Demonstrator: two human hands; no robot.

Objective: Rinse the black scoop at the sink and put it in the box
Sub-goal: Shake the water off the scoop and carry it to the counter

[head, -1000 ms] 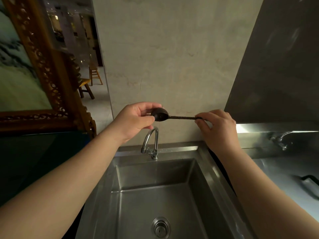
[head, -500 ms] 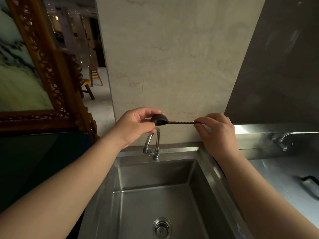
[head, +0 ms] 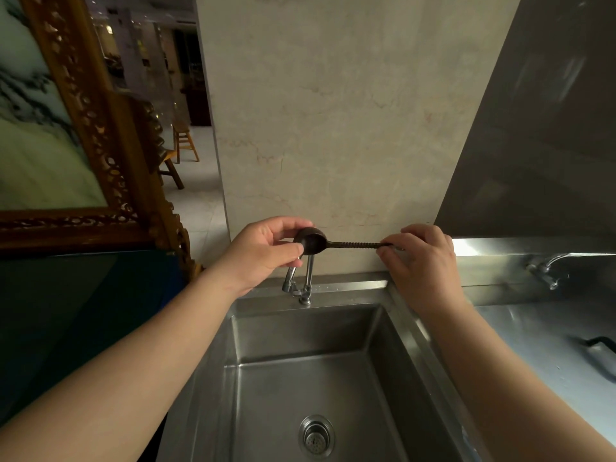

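Note:
The black scoop is held level in the air above the tap of the steel sink. It has a round bowl and a thin twisted handle pointing right. My left hand pinches the bowl between thumb and fingers. My right hand grips the far end of the handle. No water runs from the tap. The sink basin is dry-looking, with a round drain at its bottom. No box is in view.
A beige stone wall rises behind the sink. A carved wooden frame stands at the left. To the right lies a steel counter with a second tap and a dark handle at the frame's edge.
Both hands with the scoop have sunk slightly toward the tap, and the bowl has turned a little in my left fingers. The grip of each hand is unchanged.

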